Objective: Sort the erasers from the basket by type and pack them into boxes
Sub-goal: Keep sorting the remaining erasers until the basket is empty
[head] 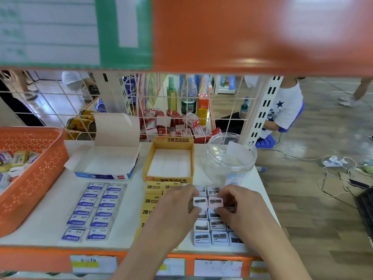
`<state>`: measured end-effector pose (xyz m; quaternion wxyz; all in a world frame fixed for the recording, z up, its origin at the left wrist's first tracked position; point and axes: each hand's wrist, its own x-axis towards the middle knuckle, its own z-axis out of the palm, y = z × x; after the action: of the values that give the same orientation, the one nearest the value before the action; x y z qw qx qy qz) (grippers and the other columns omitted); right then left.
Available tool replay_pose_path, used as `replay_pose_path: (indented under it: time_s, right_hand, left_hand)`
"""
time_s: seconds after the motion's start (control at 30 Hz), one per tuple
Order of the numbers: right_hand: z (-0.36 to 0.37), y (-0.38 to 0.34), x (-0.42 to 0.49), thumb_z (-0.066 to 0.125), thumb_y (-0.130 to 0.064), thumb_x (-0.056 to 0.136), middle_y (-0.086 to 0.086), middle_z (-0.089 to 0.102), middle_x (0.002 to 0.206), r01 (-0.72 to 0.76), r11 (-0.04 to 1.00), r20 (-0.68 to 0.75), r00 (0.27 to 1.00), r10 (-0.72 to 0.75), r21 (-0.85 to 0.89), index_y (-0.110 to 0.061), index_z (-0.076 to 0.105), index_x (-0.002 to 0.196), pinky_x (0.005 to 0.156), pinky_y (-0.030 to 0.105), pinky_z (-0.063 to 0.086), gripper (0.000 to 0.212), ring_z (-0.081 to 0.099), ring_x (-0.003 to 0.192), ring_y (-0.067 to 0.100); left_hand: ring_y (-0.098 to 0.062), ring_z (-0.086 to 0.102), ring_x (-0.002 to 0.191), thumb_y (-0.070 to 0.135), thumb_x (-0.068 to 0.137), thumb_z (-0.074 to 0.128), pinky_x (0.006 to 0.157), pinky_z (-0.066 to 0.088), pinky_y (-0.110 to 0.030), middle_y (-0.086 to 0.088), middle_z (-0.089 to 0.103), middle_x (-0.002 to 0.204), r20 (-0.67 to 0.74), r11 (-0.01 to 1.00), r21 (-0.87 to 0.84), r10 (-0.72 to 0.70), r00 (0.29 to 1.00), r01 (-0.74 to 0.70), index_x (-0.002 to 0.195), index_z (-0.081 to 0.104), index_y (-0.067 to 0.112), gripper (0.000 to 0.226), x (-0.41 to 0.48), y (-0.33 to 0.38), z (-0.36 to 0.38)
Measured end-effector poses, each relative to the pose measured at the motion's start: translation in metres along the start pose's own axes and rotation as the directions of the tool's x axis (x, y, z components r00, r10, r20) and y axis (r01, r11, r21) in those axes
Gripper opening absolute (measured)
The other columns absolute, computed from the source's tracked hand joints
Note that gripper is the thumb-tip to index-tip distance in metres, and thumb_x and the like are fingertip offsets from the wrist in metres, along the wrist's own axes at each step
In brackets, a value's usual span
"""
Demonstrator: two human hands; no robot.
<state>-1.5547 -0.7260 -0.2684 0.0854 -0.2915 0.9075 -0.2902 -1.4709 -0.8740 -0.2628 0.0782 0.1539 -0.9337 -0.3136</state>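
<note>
Presently, two small sharpeners are held side by side just above a grid of sharpeners point(219, 238) laid at the right of the white shelf point(50, 215). A white sharpener point(200, 201) is pinched by the curled fingers of the left hand point(177, 205), and a pale pink sharpener point(215, 201), touching it, is pinched in the same way by the right hand point(240, 207). Each piece is a squat, rounded block with a grey metal blade set into its top face. Just left of the grid, yellow erasers point(153, 201) printed "2B" are laid flat in rows, partly hidden by the left forearm. Further left, blue-and-white erasers point(94, 211) marked "ERASER" are set out in two neat columns. Behind these rows three containers are lined up along the shelf: an open blue-and-white box point(105, 175) with its lid folded back, an open yellow box point(167, 179) marked "2B" with a white interior, and an open-topped clear plastic jar point(230, 164). At the left edge an orange perforated basket point(40, 178) is seen, with mixed yellow and purple-wrapped erasers heaped inside it.
</note>
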Motion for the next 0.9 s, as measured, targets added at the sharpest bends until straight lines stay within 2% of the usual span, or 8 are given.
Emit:
replay_pose_path:
  time_s: [0.17,0.27,0.43,0.6,0.7,0.8,0.9]
  right_hand:
    - [-0.001,-0.001,0.001,0.067,-0.025,0.085,-0.019,0.055,0.088,0.004,1.000,-0.013,1.000,-0.004,-0.025,-0.035,0.058,0.099,0.075,0.013,0.037,0.020,0.050,0.085,0.003]
    - [-0.002,-0.002,0.001,0.067,-0.023,0.085,-0.018,0.056,0.087,0.012,1.000,-0.019,1.000,-0.013,-0.022,-0.036,0.055,0.093,0.070,0.010,0.035,0.020,0.049,0.081,0.001]
    - [-0.004,-0.005,-0.001,0.067,-0.023,0.084,-0.016,0.059,0.090,0.004,1.000,-0.019,1.000,-0.005,-0.028,-0.039,0.053,0.091,0.077,0.016,0.042,0.022,0.052,0.085,0.002]
    - [-0.012,-0.017,-0.002,0.063,-0.022,0.086,-0.018,0.056,0.098,0.024,0.998,-0.088,0.996,-0.030,-0.065,-0.034,0.059,0.103,0.075,0.017,0.040,0.022,0.047,0.077,-0.001]
    - [-0.008,-0.040,0.004,0.063,-0.019,0.086,-0.015,0.055,0.113,0.123,0.988,-0.119,0.984,-0.134,-0.098,-0.028,0.060,0.116,0.083,0.015,0.036,0.032,0.048,0.095,0.002]
    - [0.008,-0.072,0.013,0.061,-0.022,0.089,-0.017,0.047,0.125,0.244,0.962,-0.073,0.964,-0.254,-0.121,-0.028,0.054,0.125,0.090,0.010,0.027,0.037,0.043,0.117,0.003]
    - [0.026,-0.111,0.025,0.054,-0.030,0.094,-0.022,0.039,0.129,0.334,0.932,0.007,0.942,-0.336,-0.144,-0.032,0.046,0.132,0.090,0.005,0.018,0.039,0.036,0.120,-0.002]
  left_hand:
    - [-0.001,0.051,0.086,0.029,0.093,0.059,0.073,0.040,-0.015,0.021,0.046,0.091,0.007,1.000,0.009,-0.011,1.000,0.011,0.115,0.053,0.031,0.024,0.001,0.000,0.001]
    - [-0.001,0.051,0.083,0.030,0.093,0.059,0.071,0.039,-0.014,0.021,0.046,0.091,0.009,1.000,0.017,-0.016,1.000,0.016,0.114,0.052,0.032,0.023,0.001,0.001,0.001]
    - [-0.001,0.051,0.085,0.031,0.093,0.059,0.074,0.042,-0.016,0.021,0.046,0.091,0.046,0.999,0.011,-0.037,0.998,0.036,0.113,0.051,0.031,0.022,0.001,0.003,-0.002]
    - [-0.002,0.050,0.100,0.035,0.094,0.056,0.082,0.042,-0.017,0.020,0.046,0.111,0.008,0.999,0.047,-0.010,1.000,0.009,0.120,0.046,0.034,0.028,-0.003,0.002,-0.020]
    - [0.000,0.043,0.111,0.036,0.095,0.052,0.083,0.035,-0.014,0.021,0.040,0.125,-0.077,0.990,0.137,0.036,0.996,-0.026,0.129,0.039,0.038,0.036,-0.006,-0.004,-0.039]
    - [-0.001,0.034,0.122,0.039,0.094,0.051,0.094,0.034,-0.019,0.021,0.035,0.132,-0.164,0.979,0.202,0.049,0.985,-0.015,0.134,0.035,0.038,0.043,-0.014,-0.023,-0.060]
    - [-0.003,0.025,0.128,0.040,0.093,0.051,0.104,0.027,-0.023,0.018,0.030,0.137,-0.238,0.966,0.253,0.012,0.971,0.050,0.135,0.036,0.038,0.044,-0.030,-0.047,-0.092]
